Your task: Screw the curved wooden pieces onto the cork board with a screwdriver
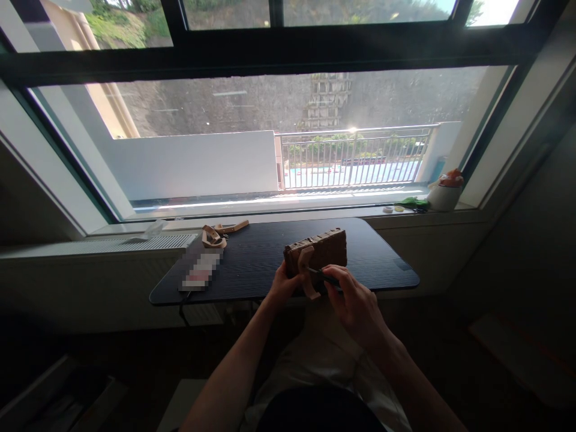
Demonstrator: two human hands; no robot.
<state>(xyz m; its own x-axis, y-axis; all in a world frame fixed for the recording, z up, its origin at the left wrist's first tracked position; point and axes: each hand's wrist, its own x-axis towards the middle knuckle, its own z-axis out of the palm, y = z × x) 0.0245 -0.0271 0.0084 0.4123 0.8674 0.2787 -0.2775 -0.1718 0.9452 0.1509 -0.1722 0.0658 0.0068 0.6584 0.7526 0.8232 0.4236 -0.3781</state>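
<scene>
Brown blocky ridged slab (pixel 332 247), curved tan wood-like strip (pixel 306 270): left hand (pixel 283 288) grips both over black tabletop's (pixel 252 281) near edge, presumably steadying them for slim dark tool (pixel 331 279) pinched in right hand (pixel 357 303).

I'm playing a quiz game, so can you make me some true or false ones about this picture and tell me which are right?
1. The left hand holds a brown block. True.
2. The right hand holds nothing. False: the right hand holds a thin dark tool.
3. The tool's tip is at a curved tan piece. True.
4. The white pot stands on the table. False: the white pot is on the windowsill.
5. Loose tan pieces lie at the table's right end. False: the loose tan pieces lie toward the left of the table.
6. A metal railing shows outdoors. True.
</scene>
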